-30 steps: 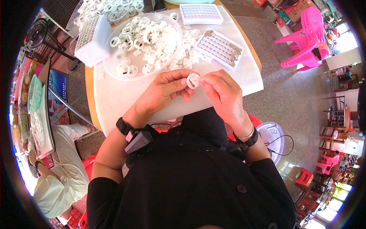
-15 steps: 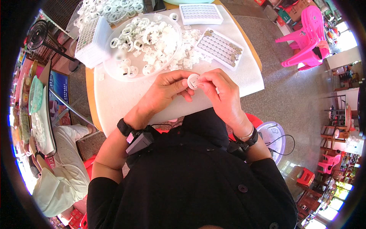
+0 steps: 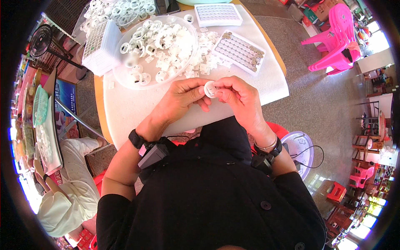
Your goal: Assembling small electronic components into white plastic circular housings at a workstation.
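Just above the near part of the white-covered table [image 3: 146, 104], a round white plastic part [image 3: 210, 89] with small slots in its face is held between my two hands. My left hand [image 3: 185, 96] pinches its left edge between thumb and fingers. From the other side, my right hand [image 3: 241, 96] has thumb and forefinger closed at its right edge. Those fingertips cover part of the disc, so any smaller piece under them is hidden. Beyond the hands lies a wide clear plastic tray [image 3: 118, 74] heaped with white plastic parts [image 3: 166, 46].
Small white pieces [image 3: 208, 52] are strewn right of the clear tray. A slotted white tray [image 3: 227, 56] holds several greyish discs; another white tray [image 3: 218, 16] lies behind it. Stacked white trays [image 3: 100, 48] stand at left. A person [image 3: 71, 196] sits left; pink chairs [image 3: 339, 39] stand right.
My right thumb and forefinger have shifted slightly against the disc's right edge, and the right wrist has turned a little. The left hand keeps its hold.
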Demonstrator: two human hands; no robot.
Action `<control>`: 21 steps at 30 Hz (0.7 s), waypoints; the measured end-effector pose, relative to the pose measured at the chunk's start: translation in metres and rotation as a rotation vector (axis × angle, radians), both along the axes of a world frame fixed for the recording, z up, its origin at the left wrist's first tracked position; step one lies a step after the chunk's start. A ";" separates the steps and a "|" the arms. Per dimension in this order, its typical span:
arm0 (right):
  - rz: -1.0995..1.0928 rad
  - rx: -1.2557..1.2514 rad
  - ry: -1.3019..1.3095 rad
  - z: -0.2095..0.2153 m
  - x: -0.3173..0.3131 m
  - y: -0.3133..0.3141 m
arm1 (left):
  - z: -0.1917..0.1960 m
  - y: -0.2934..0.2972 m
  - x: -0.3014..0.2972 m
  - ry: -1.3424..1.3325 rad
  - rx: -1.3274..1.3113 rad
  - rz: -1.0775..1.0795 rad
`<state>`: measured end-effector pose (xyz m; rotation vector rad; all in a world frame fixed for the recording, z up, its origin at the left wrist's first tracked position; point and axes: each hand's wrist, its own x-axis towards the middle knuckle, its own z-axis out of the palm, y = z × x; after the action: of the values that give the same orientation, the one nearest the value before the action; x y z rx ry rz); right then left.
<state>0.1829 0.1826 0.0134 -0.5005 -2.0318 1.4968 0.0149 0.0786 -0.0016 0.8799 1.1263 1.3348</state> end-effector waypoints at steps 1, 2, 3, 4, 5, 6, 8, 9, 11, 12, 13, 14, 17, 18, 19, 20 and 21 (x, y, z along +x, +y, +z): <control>0.003 0.033 0.029 -0.002 0.000 0.001 | 0.001 0.000 0.000 0.008 0.001 -0.001; 0.006 0.067 0.059 -0.004 0.001 0.002 | 0.001 0.000 0.001 0.009 0.001 -0.002; 0.006 0.066 0.060 -0.006 0.000 0.002 | 0.001 0.000 0.000 0.015 0.007 -0.001; -0.003 0.054 0.065 -0.007 0.000 0.002 | 0.001 0.000 0.000 0.022 0.013 0.000; -0.012 0.042 0.071 -0.008 0.000 0.002 | 0.001 0.000 0.000 0.023 0.012 0.000; -0.011 0.041 0.071 -0.006 -0.001 0.001 | 0.001 0.000 0.001 0.027 0.008 0.005; -0.013 -0.313 0.060 0.000 -0.002 -0.002 | 0.003 -0.002 0.001 0.031 0.002 0.012; -0.017 -0.312 0.059 0.000 -0.002 -0.002 | 0.006 -0.001 0.003 0.048 0.002 0.009; 0.003 -0.410 0.088 0.001 -0.002 0.000 | 0.006 0.002 0.005 0.064 0.002 0.001; 0.006 -0.412 0.089 0.000 -0.002 0.000 | 0.003 0.002 0.005 0.066 0.019 0.029; -0.017 -0.371 0.071 -0.001 -0.003 0.000 | 0.001 0.002 0.005 0.068 0.036 0.056; -0.040 -0.330 0.052 -0.002 -0.004 0.000 | 0.002 0.002 0.006 0.070 0.033 0.057; -0.088 -0.298 0.045 -0.003 -0.006 -0.003 | 0.006 0.000 0.009 0.061 0.008 0.195; -0.089 -0.300 0.046 -0.005 -0.006 -0.002 | 0.008 -0.001 0.010 -0.004 -0.010 0.199; -0.122 -0.278 0.049 -0.007 -0.007 -0.002 | 0.008 -0.001 0.010 -0.070 -0.028 0.203; -0.155 -0.256 0.053 -0.009 -0.007 -0.001 | 0.008 0.000 0.011 -0.069 -0.028 0.202; -0.154 -0.258 0.053 -0.010 -0.007 -0.002 | 0.008 0.001 0.013 -0.010 -0.015 0.215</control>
<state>0.1757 0.1809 0.0038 -0.6958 -1.7267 1.6662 0.0279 0.0792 0.0060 0.7570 1.2487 1.5018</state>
